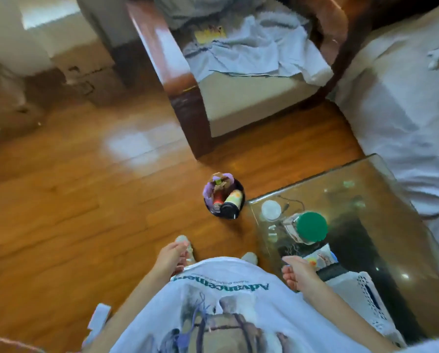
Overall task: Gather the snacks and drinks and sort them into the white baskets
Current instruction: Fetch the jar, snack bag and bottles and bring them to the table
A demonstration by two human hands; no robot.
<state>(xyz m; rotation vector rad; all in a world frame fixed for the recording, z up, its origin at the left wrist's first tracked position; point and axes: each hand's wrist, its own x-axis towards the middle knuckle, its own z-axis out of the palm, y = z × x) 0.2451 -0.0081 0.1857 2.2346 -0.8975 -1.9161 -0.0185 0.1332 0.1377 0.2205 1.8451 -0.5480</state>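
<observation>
A white perforated basket (366, 299) stands on the glass table (391, 225) at the lower right, partly cut off by my arm. Beyond it lies a colourful snack packet (321, 257), and behind that a clear jar with a green lid (311, 226). My right hand (298, 275) hovers beside the packet with curled fingers and holds nothing that I can see. My left hand (171, 256) hangs by my shirt, fingers loosely apart, empty. On the floor a round dark bin (223, 197) holds a can, a bottle and purple wrappers.
A wooden-framed armchair (188, 98) with crumpled cloths stands ahead. A sofa under a white sheet (404, 98) runs along the right. Cardboard boxes (86, 72) sit at the far left. A small white lid (271, 209) lies on the glass. Wooden floor spreads to the left.
</observation>
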